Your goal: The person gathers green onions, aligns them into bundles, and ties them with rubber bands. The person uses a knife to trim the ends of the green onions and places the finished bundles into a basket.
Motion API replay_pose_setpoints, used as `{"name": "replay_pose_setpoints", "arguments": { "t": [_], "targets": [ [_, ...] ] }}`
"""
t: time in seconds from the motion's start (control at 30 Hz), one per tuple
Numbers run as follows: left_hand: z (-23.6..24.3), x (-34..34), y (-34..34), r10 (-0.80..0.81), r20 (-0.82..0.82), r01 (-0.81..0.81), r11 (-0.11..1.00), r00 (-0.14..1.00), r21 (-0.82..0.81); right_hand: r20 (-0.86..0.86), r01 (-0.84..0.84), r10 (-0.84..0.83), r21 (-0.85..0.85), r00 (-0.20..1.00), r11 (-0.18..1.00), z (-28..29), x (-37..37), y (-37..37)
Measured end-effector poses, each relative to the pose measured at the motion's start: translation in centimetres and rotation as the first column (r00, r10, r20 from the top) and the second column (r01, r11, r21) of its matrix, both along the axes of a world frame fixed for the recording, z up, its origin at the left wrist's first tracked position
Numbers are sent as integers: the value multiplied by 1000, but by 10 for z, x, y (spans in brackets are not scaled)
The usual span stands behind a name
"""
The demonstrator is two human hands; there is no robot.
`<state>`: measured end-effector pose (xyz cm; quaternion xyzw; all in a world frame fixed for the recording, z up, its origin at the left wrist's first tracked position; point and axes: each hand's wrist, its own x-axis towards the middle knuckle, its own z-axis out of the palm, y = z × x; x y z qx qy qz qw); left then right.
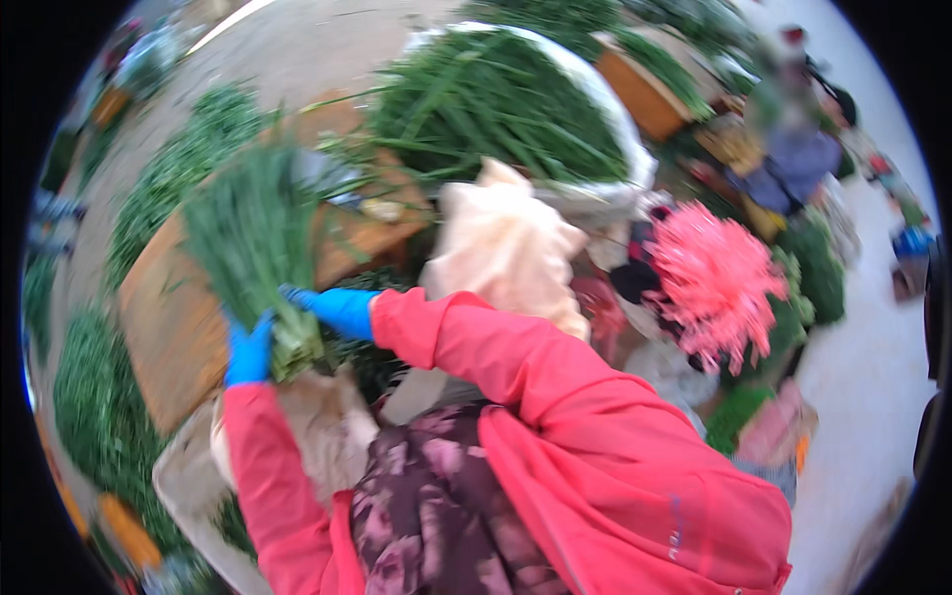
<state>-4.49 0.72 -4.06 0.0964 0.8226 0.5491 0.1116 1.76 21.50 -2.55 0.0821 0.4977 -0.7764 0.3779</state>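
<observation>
Clock read with 12 toward top of view. Left hand (pixel 250 349), blue-gloved: wrapped on left flank of the green bundle (pixel 250 223), low on the stalks, apparently gripping. Right hand (pixel 340 309), also blue-gloved, at 2 o'clock from left: laid against right flank, a little higher; blurred, cannot tell how fully closed.

Bundle between both hands, touching each. Long axis from 5 to 11 o'clock: pale stalk ends (pixel 300 347) at 5, leaf tips fanned toward 11. From left hand: stalk ends at 3 o'clock, just beside; leaves at 12. From right hand: stalk ends near 8, leaves between 10 and 11. Left hand judged nearer to stalk ends.

Beneath leaves, brown tabletop (pixel 164 322); cannot tell whether touching or held clear. Farther out from hands: loose greens (pixel 183 164) at 11 o'clock, more greens in a white-lined container (pixel 640 164) between 1 and 2, pale cloth heap (pixel 506 243) at 2, pink strips (pixel 709 283) at 3, well apart.
</observation>
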Motion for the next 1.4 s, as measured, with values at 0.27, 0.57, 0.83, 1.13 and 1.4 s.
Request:
{"name": "replay_pose_setpoints", "arguments": {
  "t": [0.27,0.57,0.83,1.13,1.4],
  "targets": [
    [30,4,-91,61,119,-12,926,991,-376,-323,549,-522,-8,790,836,127,189,234],
    [107,25,-87,145,-195,-226,832,970,-507,-511,446,-466,859,722,-251,59,359,350],
    [104,33,-63,10,-317,-144,903,948,-404,57,45,-734,992,677,119,-162,398,310],
    [115,46,-48,80,-223,-176,872,972,-457,-106,392,-872,914,478,104,-207,418,301],
    [116,79,-1,-34,-128,12,986,991,-169,-312,831,-909,552,275,62,-77,382,244]
  ]
}}
